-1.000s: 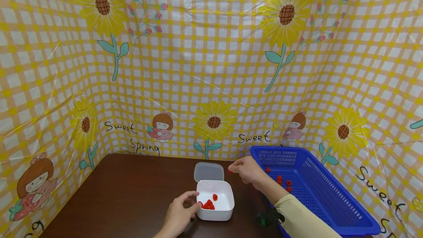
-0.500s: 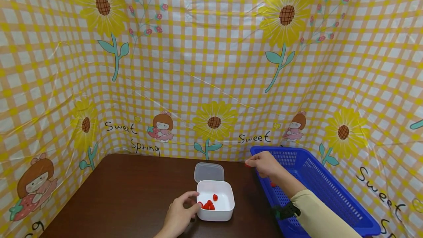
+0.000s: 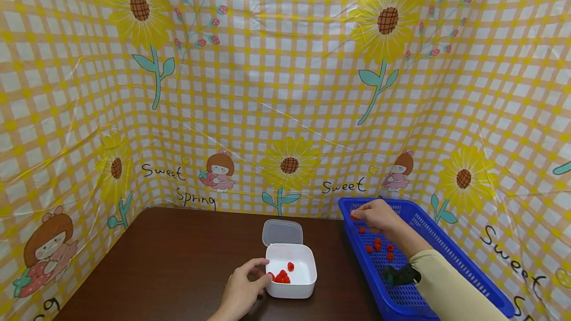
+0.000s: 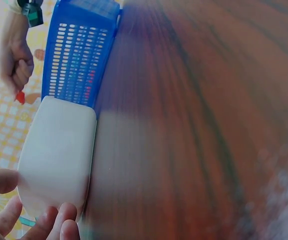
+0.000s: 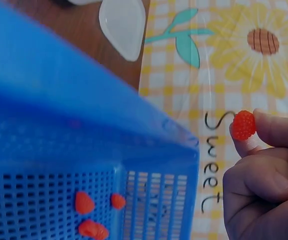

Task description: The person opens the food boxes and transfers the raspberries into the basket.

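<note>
My left hand (image 3: 243,284) holds the left side of a white plastic box (image 3: 291,289), fingers bent against its wall in the left wrist view. Inside the box lie several red raspberries (image 3: 282,277), a single one apart from the small heap. Between thumb and forefinger, my right hand (image 3: 379,216) pinches one raspberry (image 5: 244,125). In the head view this hand overlaps the far left corner of the blue basket (image 3: 363,266); its other fingers are curled in. More raspberries (image 3: 377,244) lie on the basket's perforated floor.
A translucent lid (image 3: 282,233) lies on the dark wooden table (image 3: 192,261) behind the box. The basket's raised walls stand at the table's right side. Checked sunflower cloth (image 3: 285,88) hangs behind and on both sides.
My right hand has moved right, from beside the lid to over the basket's far left corner, still pinching the raspberry. The left hand and the box have stayed in place.
</note>
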The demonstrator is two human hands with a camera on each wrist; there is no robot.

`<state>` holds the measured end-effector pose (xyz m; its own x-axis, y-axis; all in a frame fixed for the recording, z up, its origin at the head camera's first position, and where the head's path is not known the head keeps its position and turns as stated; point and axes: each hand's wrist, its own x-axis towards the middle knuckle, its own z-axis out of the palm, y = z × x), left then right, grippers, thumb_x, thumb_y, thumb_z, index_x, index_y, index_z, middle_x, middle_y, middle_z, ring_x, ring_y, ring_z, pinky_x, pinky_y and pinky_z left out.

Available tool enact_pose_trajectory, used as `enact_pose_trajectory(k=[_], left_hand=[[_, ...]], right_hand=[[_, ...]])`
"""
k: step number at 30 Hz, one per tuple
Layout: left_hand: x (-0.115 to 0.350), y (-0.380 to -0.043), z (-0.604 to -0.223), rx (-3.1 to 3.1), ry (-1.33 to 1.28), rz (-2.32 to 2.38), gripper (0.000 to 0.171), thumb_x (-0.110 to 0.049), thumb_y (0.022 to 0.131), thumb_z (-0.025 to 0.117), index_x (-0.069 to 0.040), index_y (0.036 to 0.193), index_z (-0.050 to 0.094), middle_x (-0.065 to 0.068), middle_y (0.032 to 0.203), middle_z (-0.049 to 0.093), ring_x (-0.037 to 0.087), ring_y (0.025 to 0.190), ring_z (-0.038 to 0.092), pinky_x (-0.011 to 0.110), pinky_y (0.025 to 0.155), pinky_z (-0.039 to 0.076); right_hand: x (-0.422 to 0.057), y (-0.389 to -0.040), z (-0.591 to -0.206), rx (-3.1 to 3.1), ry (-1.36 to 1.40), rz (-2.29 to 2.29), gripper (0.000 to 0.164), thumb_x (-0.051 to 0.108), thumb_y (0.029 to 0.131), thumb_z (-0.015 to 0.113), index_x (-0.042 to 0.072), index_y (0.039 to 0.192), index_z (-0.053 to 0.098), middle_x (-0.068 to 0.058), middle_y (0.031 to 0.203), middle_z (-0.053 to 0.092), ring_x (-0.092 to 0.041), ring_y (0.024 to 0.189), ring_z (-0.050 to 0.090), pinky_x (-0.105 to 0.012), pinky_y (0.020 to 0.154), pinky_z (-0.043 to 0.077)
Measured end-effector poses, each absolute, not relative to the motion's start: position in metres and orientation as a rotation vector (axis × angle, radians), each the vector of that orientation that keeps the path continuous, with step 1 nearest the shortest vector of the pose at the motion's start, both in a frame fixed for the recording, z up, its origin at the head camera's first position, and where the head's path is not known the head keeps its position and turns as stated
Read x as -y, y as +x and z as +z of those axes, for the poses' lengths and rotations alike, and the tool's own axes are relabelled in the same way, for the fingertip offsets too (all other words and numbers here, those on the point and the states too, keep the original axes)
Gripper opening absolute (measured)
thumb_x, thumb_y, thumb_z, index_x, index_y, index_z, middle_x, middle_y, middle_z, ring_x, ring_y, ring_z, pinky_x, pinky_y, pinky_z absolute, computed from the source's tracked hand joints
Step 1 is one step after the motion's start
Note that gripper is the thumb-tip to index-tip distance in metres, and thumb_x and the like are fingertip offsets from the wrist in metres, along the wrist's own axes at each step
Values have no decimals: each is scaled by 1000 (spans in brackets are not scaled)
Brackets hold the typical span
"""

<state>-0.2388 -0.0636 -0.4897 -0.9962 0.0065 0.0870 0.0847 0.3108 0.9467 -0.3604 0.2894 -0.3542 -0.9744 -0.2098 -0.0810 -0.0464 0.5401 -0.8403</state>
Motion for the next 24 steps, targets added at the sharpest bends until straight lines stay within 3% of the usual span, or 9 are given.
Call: enact_pose_trajectory(k=[10, 11, 13, 16, 18, 24], left_hand=[[64, -238, -490, 2477, -116, -1802, 34, -23, 88, 76, -15, 120, 70, 1, 86, 66, 19, 61, 65, 31, 53, 46], [65, -238, -490, 2477, -119, -1800, 34, -23, 88, 76, -15, 120, 70, 1, 86, 66, 19, 61, 66, 31, 53, 46], [65, -238, -490, 2473, -125, -1803, 34, -22, 88, 75, -14, 120, 70, 1, 86, 66, 20, 61, 66, 31, 53, 46], [65, -238, -490, 2474, -127, -1801, 34, -22, 87, 75, -14, 120, 70, 1, 86, 66, 19, 61, 66, 31, 53, 46], [65, -238, -490, 2477, -123, -1797, 34, -22, 87, 75, -15, 120, 70, 1, 86, 66, 19, 61, 66, 31, 53, 45], [64, -239, -490, 2483, -106, -1801, 33, -22, 87, 76, -16, 119, 70, 1, 86, 66, 19, 61, 65, 31, 54, 46]], right_hand=[[-313, -362, -361, -2693, -126, -1350, 30, 17, 97, 64, -10, 111, 71, 10, 47, 29, -6, 40, 25, -23, 43, 28], [-315, -362, -362, -2707, -111, -1335, 28, 16, 97, 64, -8, 107, 73, 9, 47, 28, -6, 41, 24, -24, 44, 27], [-318, -363, -365, -2727, -59, -1309, 24, 17, 97, 65, -2, 85, 73, 9, 46, 27, -7, 41, 23, -25, 44, 27], [-325, -364, -372, -2759, -17, -1263, 40, 18, 96, 66, 10, 59, 54, 9, 46, 26, -7, 40, 24, -25, 44, 27], [-330, -365, -377, -2774, 15, -1234, 47, 19, 96, 66, 15, 57, 41, 9, 47, 27, -7, 40, 26, -25, 45, 28], [-338, -369, -389, -2793, 99, -1187, 48, 16, 96, 65, 17, 58, 37, 8, 49, 28, -8, 42, 28, -25, 45, 30]])
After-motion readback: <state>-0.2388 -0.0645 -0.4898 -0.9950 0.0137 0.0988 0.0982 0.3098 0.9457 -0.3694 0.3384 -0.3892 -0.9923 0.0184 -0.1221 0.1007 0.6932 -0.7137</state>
